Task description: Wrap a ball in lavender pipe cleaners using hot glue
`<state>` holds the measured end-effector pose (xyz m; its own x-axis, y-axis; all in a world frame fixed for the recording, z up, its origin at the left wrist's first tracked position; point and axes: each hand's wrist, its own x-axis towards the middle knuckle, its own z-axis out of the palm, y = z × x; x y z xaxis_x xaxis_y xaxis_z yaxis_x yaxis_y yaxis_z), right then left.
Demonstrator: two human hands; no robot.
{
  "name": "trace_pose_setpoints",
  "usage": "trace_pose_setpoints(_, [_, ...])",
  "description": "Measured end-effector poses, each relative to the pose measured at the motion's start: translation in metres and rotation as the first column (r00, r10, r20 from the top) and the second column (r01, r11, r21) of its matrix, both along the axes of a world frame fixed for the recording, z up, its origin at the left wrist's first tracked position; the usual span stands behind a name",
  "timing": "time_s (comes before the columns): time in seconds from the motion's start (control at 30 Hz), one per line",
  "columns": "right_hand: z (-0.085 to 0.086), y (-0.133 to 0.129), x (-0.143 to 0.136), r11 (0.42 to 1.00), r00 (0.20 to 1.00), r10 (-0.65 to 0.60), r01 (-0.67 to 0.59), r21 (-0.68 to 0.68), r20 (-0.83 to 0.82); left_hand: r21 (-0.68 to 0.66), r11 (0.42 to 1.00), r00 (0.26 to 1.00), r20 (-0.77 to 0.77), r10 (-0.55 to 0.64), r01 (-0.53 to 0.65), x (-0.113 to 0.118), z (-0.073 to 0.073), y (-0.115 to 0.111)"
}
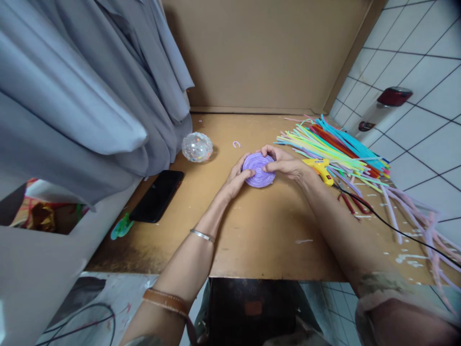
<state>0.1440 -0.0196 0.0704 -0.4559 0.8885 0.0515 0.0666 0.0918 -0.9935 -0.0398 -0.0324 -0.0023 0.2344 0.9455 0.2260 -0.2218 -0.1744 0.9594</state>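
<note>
A flat purple disc coiled from pipe cleaners (260, 177) is held between both hands over the middle of the table. My left hand (236, 179) grips its left edge, with the thumb lying on the top face. On the opposite side, my right hand (283, 162) pinches the upper right edge, its thumb near the spiral's centre. The fingers under the disc are hidden. Just beyond lies a small curved pink-lilac piece of pipe cleaner (236, 143). A yellow glue gun (322, 170) rests beside my right wrist.
Many coloured pipe cleaners (334, 144) are heaped at the right, near red-handled scissors (355, 204) and a black cord (392, 223). A clear round bowl (197, 147), a black phone (157, 196) and a green item (122, 226) lie left. Grey curtain (118, 86) hangs alongside.
</note>
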Motion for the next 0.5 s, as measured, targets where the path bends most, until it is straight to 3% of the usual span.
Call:
trace_pose_setpoints(0.23, [0.000, 0.000, 0.000, 1.000, 1.000, -0.004, 0.004, -0.002, 0.000, 0.025, 0.999, 0.998, -0.044, 0.041, -0.040, 0.002, 0.006, -0.005])
trace_pose_setpoints(0.5, [0.001, -0.003, 0.002, 1.000, 1.000, 0.017, -0.017, -0.021, -0.001, 0.062, 0.984, 0.974, -0.143, 0.173, -0.166, 0.008, 0.013, -0.011])
